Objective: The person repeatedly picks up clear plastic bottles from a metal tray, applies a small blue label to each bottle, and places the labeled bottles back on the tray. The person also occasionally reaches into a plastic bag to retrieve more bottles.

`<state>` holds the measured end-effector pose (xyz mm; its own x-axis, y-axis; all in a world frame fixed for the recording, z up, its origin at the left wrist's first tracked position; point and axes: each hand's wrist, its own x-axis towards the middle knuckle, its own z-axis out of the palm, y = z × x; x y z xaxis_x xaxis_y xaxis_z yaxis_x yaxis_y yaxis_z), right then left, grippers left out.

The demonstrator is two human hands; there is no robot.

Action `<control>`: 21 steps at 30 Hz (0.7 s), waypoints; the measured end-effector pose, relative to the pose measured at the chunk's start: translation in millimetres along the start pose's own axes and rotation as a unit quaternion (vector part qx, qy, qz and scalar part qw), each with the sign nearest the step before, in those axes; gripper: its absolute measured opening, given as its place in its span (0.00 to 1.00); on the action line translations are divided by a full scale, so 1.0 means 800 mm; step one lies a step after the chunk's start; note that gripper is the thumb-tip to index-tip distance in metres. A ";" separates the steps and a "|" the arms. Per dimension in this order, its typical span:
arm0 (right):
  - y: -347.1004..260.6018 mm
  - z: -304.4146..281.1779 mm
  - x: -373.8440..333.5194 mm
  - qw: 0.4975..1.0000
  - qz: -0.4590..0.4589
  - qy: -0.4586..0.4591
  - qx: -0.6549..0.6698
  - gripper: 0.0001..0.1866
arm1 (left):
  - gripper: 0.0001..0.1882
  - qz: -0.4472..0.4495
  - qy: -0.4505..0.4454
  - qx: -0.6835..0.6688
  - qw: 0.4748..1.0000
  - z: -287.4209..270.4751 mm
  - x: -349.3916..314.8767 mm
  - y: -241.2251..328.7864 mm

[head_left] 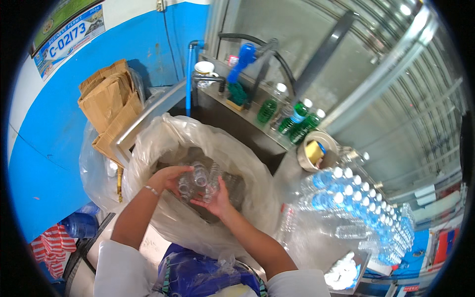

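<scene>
Both my hands reach into the mouth of a large translucent plastic bag (pixel 153 136). Between them sits a cluster of clear, uncapped plastic bottles (pixel 200 175), necks turned up toward me. My left hand (pixel 171 178), a bracelet at its wrist, grips the bunch from the left. From the right, my right hand (pixel 216 199) cups it with the fingers underneath and the thumb up along one bottle. More clear plastic shows deeper in the bag, too dim to make out fully.
A steel sink (pixel 232 133) lies behind the bag, with green bottles (pixel 267 110) along its ledge. Rows of white-capped water bottles (pixel 363 200) crowd the steel counter (pixel 309 237) at right, near a cream tub (pixel 303 156). Flattened cardboard (pixel 106 101) leans at left.
</scene>
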<state>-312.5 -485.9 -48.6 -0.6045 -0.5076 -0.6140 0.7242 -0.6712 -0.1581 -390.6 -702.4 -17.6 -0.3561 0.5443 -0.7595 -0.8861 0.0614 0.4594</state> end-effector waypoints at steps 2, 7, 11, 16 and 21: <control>0.008 0.007 -0.056 0.994 -0.053 -0.080 -0.045 0.49 | 0.50 0.113 0.090 0.013 0.989 0.061 -0.045 -0.026; 0.035 -0.031 -0.207 0.930 -0.253 -0.223 -0.143 0.42 | 0.63 0.343 0.114 0.047 0.931 0.226 -0.151 -0.107; 0.041 -0.122 -0.356 0.902 -0.334 -0.179 -0.205 0.42 | 0.69 0.512 0.063 0.156 0.842 0.364 -0.131 -0.197; 0.049 -0.262 -0.517 0.875 -0.398 -0.156 -0.228 0.40 | 0.71 0.504 0.023 0.268 0.821 0.483 -0.023 -0.274; -0.003 -0.359 -0.555 0.896 -0.394 0.006 -0.204 0.34 | 0.70 0.481 0.053 0.333 0.809 0.566 0.082 -0.271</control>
<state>49.4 -103.6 1.9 -0.9797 0.0439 -0.1957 0.1374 -0.5638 -0.8144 -87.8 -300.9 41.8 -0.8406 0.5359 0.0783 0.1607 0.1086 0.9810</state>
